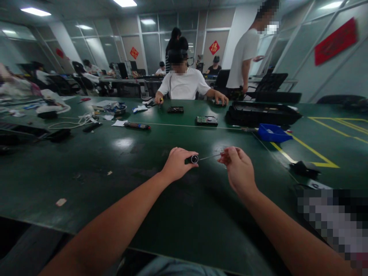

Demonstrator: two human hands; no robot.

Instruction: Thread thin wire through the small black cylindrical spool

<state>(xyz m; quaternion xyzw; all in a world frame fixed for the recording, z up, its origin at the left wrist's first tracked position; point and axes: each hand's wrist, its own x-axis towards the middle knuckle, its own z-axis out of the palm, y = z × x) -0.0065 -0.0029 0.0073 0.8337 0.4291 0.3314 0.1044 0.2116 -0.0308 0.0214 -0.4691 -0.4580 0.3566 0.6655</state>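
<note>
Left hand point(176, 164) grip wrapped round screwdriver handle point(193, 159); right hand point(238, 168) grip pinching its thin shaft point(209, 156).

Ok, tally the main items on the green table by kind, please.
Screwdriver in the wearer's hands: 1, screwdriver, left hand on the handle, right hand at the tip.
Hard drives: 2, hard drive, second drive.
Blue bin: 1.
Black case: 1.
Total: 5.

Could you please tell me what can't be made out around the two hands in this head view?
- Screwdriver handle: mostly hidden inside the left hand.
- Shaft tip: covered by the right hand fingers.
- Whatever lies at lower right: pixelated.
- Hard drive details: too small.
</note>
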